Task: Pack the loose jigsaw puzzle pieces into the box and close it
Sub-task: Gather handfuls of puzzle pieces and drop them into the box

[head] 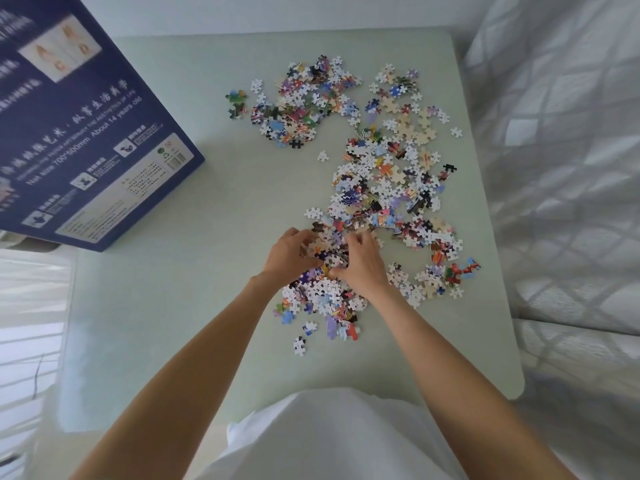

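Head view: we've got the puzzle pieces (377,188) sprawled over the right half of the pale green worktop (194,271), many flipped white side up, the rest multicolour. Our left hand (294,252) and right hand (362,263) sit together in the near end of the heap, fingers curled around a clump of pieces. The dark blue box (86,133) is at far left, well apart from the pile, cut off by the frame, its print mostly blurry.
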Demonstrator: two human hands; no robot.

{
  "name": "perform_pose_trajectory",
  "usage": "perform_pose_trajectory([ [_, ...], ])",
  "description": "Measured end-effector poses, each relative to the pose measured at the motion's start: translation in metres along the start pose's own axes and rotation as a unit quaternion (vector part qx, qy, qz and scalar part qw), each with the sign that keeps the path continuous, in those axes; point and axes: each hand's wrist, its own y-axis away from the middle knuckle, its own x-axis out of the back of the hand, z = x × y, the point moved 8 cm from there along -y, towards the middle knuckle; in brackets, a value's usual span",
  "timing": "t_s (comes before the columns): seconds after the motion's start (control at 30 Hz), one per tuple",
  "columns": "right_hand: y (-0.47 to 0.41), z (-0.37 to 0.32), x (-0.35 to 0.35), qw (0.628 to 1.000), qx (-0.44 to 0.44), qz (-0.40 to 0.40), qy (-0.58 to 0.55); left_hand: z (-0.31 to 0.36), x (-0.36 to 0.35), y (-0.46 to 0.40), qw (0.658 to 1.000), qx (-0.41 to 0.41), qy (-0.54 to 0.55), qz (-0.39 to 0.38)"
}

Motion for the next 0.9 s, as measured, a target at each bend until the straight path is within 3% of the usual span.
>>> perform_pose_trajectory([
  [0.33, 0.003, -0.016, 0.009, 0.999, 0.031, 0.014, 0.004, -0.01, 0.01, 0.009, 0.999, 0.018, 0.029, -0.005],
  [0.57, 0.013, -0.005, 0.025, 0.996, 0.01, 0.071, -0.059, -0.015, 0.022, 0.016, 0.999, 0.034, 0.013, 0.027],
  [0.9, 0.026, -0.006, 0.04, 0.989, -0.004, 0.078, -0.124, -0.015, 0.035, 0.018, 0.996, 0.064, 0.044, 0.035],
])
